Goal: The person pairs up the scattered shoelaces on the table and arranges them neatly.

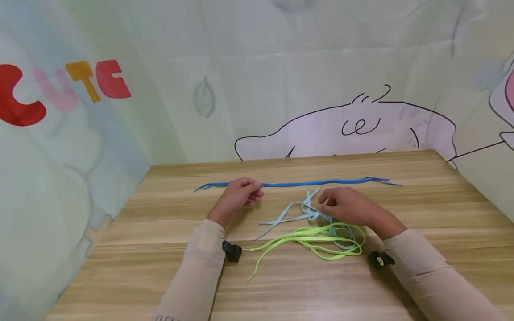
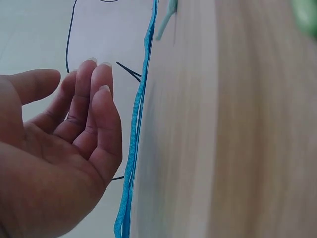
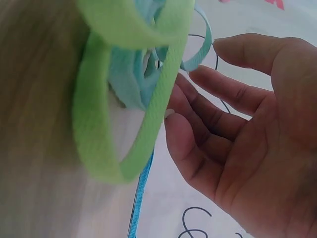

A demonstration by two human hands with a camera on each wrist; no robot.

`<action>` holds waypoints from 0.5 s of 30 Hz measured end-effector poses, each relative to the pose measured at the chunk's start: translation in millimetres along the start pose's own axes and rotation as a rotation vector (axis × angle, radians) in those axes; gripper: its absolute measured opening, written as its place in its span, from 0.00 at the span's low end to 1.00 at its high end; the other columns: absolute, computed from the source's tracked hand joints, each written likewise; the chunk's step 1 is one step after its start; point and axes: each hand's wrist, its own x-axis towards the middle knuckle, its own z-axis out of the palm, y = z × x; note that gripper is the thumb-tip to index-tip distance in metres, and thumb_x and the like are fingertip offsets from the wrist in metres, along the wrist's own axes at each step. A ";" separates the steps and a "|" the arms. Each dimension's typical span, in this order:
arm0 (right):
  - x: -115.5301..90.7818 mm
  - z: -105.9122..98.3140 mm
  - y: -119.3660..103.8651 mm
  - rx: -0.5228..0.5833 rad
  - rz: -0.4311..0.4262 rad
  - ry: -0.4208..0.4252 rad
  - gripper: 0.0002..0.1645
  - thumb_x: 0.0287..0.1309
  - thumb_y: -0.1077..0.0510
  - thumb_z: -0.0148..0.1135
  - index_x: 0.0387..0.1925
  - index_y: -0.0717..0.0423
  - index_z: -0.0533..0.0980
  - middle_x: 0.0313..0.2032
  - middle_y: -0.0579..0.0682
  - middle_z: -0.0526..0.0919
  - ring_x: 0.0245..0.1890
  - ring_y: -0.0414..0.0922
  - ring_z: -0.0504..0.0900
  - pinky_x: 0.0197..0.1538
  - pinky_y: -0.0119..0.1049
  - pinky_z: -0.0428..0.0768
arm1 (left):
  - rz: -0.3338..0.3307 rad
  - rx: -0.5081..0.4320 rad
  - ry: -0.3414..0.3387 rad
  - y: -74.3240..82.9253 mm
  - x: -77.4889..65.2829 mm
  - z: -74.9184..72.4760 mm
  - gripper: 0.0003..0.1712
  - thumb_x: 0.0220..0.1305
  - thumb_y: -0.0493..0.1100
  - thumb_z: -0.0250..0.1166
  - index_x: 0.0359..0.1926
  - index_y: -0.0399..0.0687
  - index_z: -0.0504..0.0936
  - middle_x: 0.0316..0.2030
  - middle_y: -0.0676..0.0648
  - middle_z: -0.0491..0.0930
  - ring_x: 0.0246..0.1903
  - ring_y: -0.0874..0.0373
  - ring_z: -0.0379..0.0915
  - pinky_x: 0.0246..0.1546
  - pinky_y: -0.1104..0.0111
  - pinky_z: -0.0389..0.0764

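Note:
A blue shoelace [image 1: 305, 183], folded double, lies stretched nearly straight across the far part of the table. My left hand [image 1: 241, 192] hovers at its left half; in the left wrist view the fingers are loosely bent, thumb apart, with nothing between them. Near the middle, a light blue shoelace [image 1: 313, 215] lies in a loose tangle. My right hand [image 1: 353, 207] is just right of that tangle. In the right wrist view its thumb and fingers are apart, close to a light blue loop; whether they touch it I cannot tell. A yellow-green shoelace [image 1: 317, 230] lies looped nearer me, overlapping the light blue one.
The wooden table [image 1: 160, 276] meets a printed cloth backdrop [image 1: 184, 102] at its back and left edges. Each sleeve carries a small black wrist camera, the left one [image 1: 232, 251] near the yellow-green lace ends and the right one [image 1: 380, 259] beside its loops.

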 end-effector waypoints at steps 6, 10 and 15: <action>1.2 4.6 -5.4 0.025 -0.019 -0.048 0.14 0.65 0.55 0.65 0.48 0.58 0.81 0.37 0.45 0.85 0.38 0.41 0.82 0.41 0.41 0.81 | 0.007 0.000 -0.034 3.2 0.7 8.5 0.17 0.74 0.45 0.59 0.52 0.34 0.79 0.40 0.44 0.85 0.38 0.56 0.83 0.41 0.64 0.81; 2.2 7.4 -6.7 0.024 -0.024 -0.062 0.14 0.64 0.57 0.67 0.49 0.58 0.81 0.36 0.44 0.84 0.37 0.40 0.81 0.42 0.41 0.81 | 0.004 0.010 -0.059 5.8 -0.6 13.8 0.18 0.74 0.45 0.59 0.53 0.35 0.80 0.40 0.44 0.85 0.38 0.55 0.83 0.42 0.63 0.82; 2.1 10.0 -6.8 0.034 -0.023 -0.109 0.14 0.63 0.58 0.68 0.49 0.57 0.81 0.35 0.43 0.83 0.37 0.40 0.80 0.42 0.39 0.80 | 0.006 0.031 -0.084 8.9 -1.9 20.4 0.17 0.75 0.46 0.59 0.53 0.36 0.80 0.40 0.45 0.85 0.39 0.55 0.83 0.43 0.63 0.82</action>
